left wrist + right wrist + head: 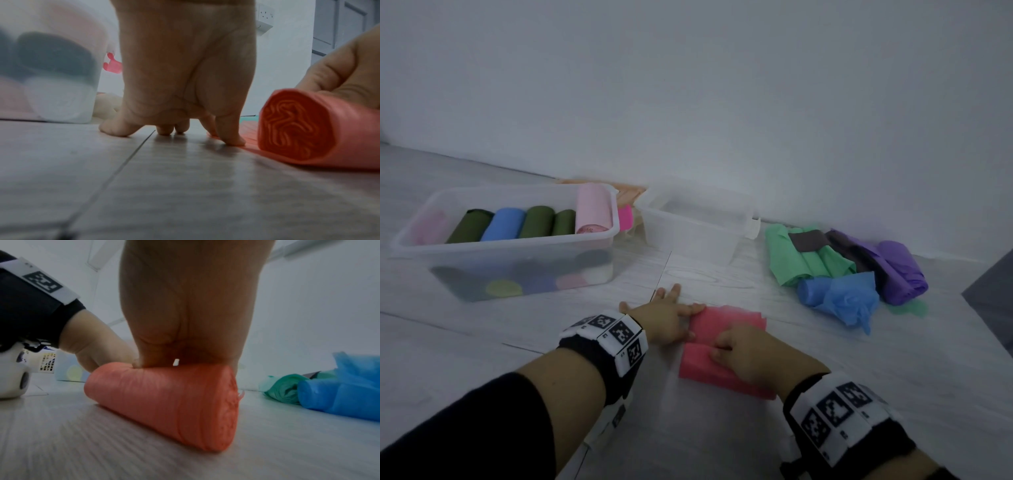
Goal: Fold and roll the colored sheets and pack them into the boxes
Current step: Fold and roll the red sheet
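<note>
One red sheet [726, 346] lies on the floor in front of me, its near part wound into a roll [164, 404] and its far part still flat. My right hand [750, 356] sits on top of the roll, fingers curled over it and gripping it. My left hand [667, 318] is spread, fingertips [234, 139] straight and pressing the flat end and the floor beside it.

Two clear plastic boxes stand beyond. The left box [506, 246] holds six rolls in its top layer: two pink, three dark green, one blue, with more showing dimly underneath. The right box [698, 226] shows nothing inside.

To the right lies a heap [849, 270] of loose sheets: green, blue, purple and one dark.

The floor [722, 445] is pale grey wood-look planks, meeting a plain white wall [722, 85].
</note>
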`<state>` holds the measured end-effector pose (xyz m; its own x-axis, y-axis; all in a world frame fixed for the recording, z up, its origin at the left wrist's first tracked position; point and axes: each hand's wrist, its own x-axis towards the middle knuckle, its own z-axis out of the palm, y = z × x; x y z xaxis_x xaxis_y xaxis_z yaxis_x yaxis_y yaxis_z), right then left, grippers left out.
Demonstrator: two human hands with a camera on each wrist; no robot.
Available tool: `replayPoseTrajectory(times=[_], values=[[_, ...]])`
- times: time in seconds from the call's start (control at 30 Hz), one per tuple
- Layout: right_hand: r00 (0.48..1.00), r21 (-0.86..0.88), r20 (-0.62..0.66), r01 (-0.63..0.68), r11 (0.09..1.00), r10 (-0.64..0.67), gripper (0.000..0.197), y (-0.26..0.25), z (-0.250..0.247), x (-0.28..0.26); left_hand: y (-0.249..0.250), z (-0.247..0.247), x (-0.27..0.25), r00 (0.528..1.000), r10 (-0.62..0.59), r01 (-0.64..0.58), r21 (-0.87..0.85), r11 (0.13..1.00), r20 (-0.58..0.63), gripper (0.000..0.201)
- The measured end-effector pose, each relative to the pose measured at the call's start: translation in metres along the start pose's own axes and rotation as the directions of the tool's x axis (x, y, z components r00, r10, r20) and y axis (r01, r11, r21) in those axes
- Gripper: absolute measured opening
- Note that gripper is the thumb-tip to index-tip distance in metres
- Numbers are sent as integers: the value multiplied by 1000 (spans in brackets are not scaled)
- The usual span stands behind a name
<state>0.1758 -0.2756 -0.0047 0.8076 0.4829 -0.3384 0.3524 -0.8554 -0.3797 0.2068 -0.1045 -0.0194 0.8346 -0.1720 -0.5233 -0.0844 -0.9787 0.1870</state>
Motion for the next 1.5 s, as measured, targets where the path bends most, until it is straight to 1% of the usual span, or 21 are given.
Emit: replayPoseTrajectory(times=[0.07,0.13,0.2,0.23,0.33,0.43,0.47,0.5,0.6,0.7,0.77,0.87,1.0,1.03,1.1,1.2,1.27,1.3,1.37,1.47,1.5], values=[[998,-58,-62,6,998,-9,30,0,1,2,-1,1,2,1000,3,-3,8,1000,-2,61],[986,42,-167,5,999,2,20,1,6,3,-2,2,3,1000,2,-2,-1,1000,-1,60],[959,160,-279,5,987,40,9,1,10,3,-3,3,3,1000,-1,1,-5,1000,-2,61],[951,166,-306,10,986,42,9,0,11,2,-4,3,4,1000,-3,3,-1,1000,-3,61],[957,74,-289,20,997,2,10,-1,11,1,-4,3,5,1000,-8,8,5,1000,-4,60],[983,-31,-185,11,999,-17,49,1,9,-4,-3,3,5,1000,-11,11,-10,1000,-11,52],[987,-57,-158,3,998,-12,58,1,9,-6,-3,3,5,1000,-9,8,-13,1000,-14,50],[990,-52,-143,-2,999,-6,62,2,8,-7,-3,3,5,1000,-7,7,-13,1000,-16,50],[989,-22,-142,24,999,-27,54,4,7,-7,-2,4,4,1000,-9,9,-10,1000,-24,48],[980,125,-199,51,991,-26,43,8,4,-7,-2,4,2,1000,-3,3,0,1000,-14,47],[978,170,-210,42,984,-6,33,9,0,-5,-1,1,1,1000,-5,5,-4,1000,-1,49],[986,162,-167,7,987,20,26,11,-5,4,0,0,0,1000,-4,4,-5,1000,18,49],[993,53,-106,-37,998,42,28,10,-10,12,0,-1,1,999,-6,6,13,1000,37,51],[992,6,-115,-49,999,50,27,9,-10,13,0,-1,2,999,-7,7,14,1000,38,50],[981,-52,-188,-64,997,53,24,8,-8,15,-2,0,4,999,-6,6,15,1000,35,50],[944,26,-317,-89,996,93,19,3,-5,14,-3,1,7,999,-10,9,16,1000,35,50],[936,15,-340,-97,995,97,12,2,-4,14,-4,1,8,999,-12,11,22,1000,38,50],[941,-5,-328,-95,995,88,13,3,-5,13,-4,1,9,999,-12,11,27,1000,40,50],[955,-16,-282,-97,995,88,26,3,-7,10,-5,1,10,999,-12,11,33,999,40,50],[982,-37,-157,-107,994,100,59,6,-7,4,-5,1,11,999,-9,7,37,999,44,50],[987,-73,-128,-105,992,95,66,6,-7,2,-4,1,10,999,-7,5,42,999,48,50]])
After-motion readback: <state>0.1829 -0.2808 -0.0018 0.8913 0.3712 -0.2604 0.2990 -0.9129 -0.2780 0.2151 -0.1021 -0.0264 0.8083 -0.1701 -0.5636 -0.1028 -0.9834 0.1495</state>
